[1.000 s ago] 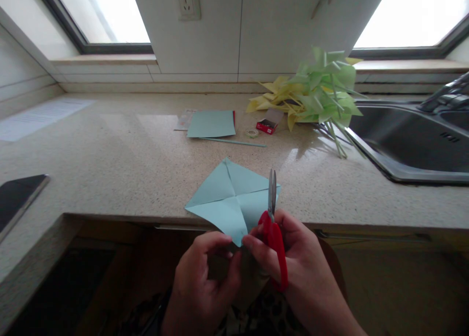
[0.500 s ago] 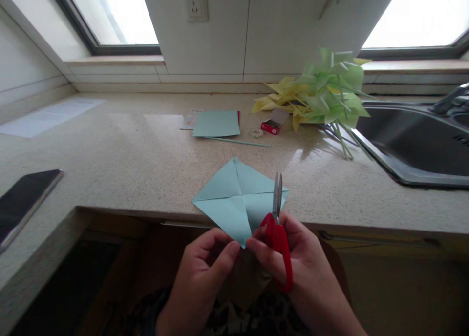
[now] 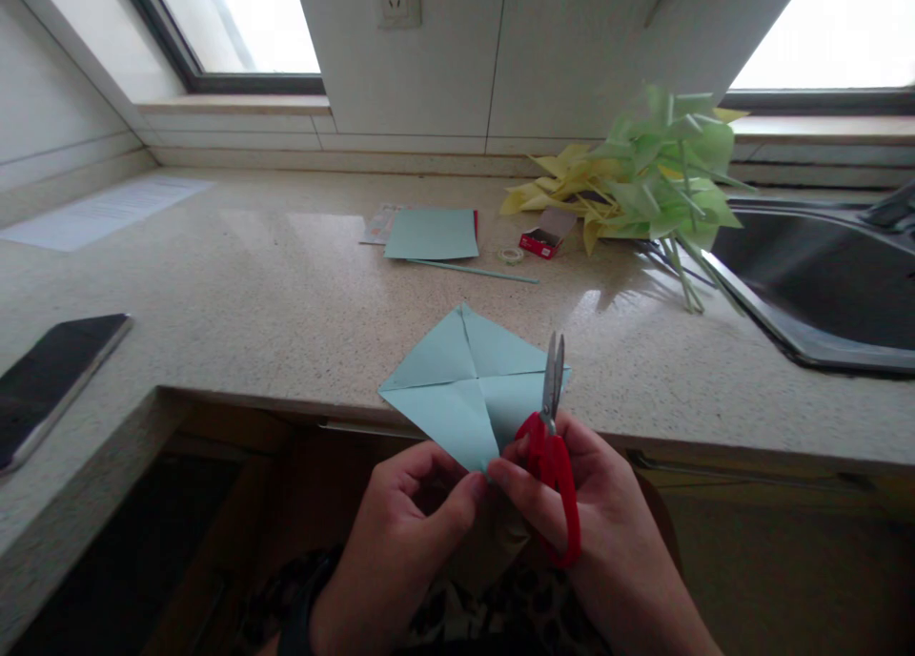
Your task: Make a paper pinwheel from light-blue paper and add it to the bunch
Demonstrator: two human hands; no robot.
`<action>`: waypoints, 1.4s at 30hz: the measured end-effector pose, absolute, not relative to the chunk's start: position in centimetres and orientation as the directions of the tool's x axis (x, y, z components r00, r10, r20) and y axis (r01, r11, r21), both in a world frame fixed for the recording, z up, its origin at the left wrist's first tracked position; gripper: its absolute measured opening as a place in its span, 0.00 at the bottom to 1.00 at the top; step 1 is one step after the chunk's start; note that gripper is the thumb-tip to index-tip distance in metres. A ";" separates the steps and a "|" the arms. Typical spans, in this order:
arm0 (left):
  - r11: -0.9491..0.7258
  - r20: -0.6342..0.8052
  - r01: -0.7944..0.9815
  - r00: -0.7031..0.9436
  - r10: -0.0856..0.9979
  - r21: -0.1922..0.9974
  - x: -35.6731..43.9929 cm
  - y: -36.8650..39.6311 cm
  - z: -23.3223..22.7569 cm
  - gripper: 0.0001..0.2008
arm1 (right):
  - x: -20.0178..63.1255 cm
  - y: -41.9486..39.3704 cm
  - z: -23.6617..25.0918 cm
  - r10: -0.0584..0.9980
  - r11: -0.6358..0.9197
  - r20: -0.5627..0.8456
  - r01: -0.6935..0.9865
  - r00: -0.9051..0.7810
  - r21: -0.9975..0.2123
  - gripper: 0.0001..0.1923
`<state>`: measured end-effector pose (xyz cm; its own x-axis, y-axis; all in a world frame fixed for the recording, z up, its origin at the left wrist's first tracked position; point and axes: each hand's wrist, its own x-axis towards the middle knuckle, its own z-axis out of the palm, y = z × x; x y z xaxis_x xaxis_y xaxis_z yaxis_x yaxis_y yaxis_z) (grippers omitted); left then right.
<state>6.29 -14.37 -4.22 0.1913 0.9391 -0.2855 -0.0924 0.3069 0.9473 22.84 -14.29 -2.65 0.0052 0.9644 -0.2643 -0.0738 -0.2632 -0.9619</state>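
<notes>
A pale blue square of paper, with creases or cuts running from its corners toward the middle, lies over the counter's front edge with one corner toward me. My left hand pinches that near corner between thumb and fingers. From the other side, my right hand grips the same corner with thumb and fingertip. Red-handled scissors also hang in my right hand, blades pointing up and nearly closed. They cover part of the paper's right side. The fingertips hide the very tip of the corner.
Behind the paper lie a stack of blue sheets, a thin blue stick, a tape roll and a small red box. Green and yellow paper pinwheels rest beside the sink. A phone lies left.
The whole view has shifted slightly. Both hands still pinch the near corner, and the tip is now more covered by the thumbs. The scissors stay in the right hand.
</notes>
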 end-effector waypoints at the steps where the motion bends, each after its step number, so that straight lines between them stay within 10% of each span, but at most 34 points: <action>1: 0.296 -0.276 -0.086 0.187 0.943 0.951 6.3 -14.4 -4.1 0.17 | 22.9 -14.3 -2.6 0.965 -0.263 -0.264 -0.067 0.005 -0.962 0.16; 42: 0.306 -0.295 -0.026 0.196 0.935 0.952 6.3 -14.6 -4.0 0.17 | 22.5 -14.7 -2.7 0.969 -0.244 -0.245 -0.025 0.043 -0.970 0.14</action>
